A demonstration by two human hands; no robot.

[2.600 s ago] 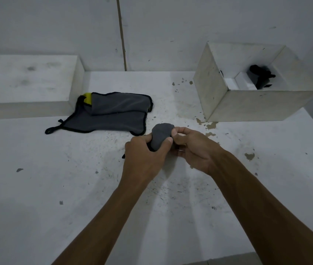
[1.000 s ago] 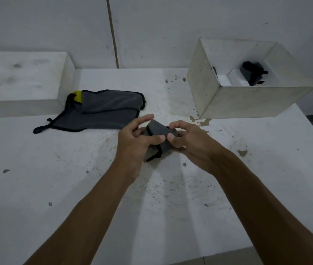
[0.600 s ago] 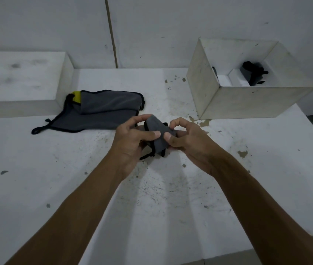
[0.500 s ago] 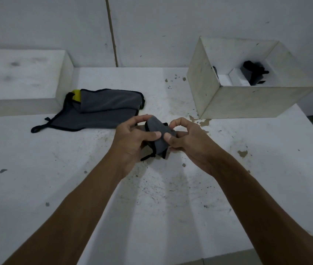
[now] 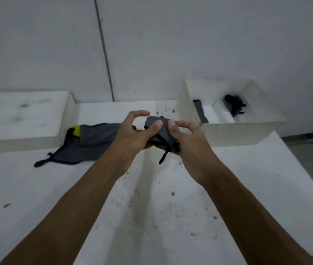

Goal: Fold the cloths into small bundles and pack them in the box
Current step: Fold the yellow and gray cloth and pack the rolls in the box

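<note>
Head view was filled nearest by a white, speckled bench (image 5: pixel 152 217), stained with dark flecks. Above it a small grey bundle (image 5: pixel 161 131) was held clear of the surface, pinched between the left hand (image 5: pixel 132 134) and the right hand (image 5: pixel 188 142), thumbs pressed on its top and fingers curled round it, a black loop left dangling. Farther left a flat grey cloth (image 5: pixel 94 142) with a yellow patch was laid beside a white block (image 5: pixel 21 115). Farther right the open box (image 5: pixel 238 131) was seen with dark bundles inside, against a pale wall (image 5: pixel 171 44). Compared with 0.5 s earlier, the bundle had been raised towards the box.
</note>
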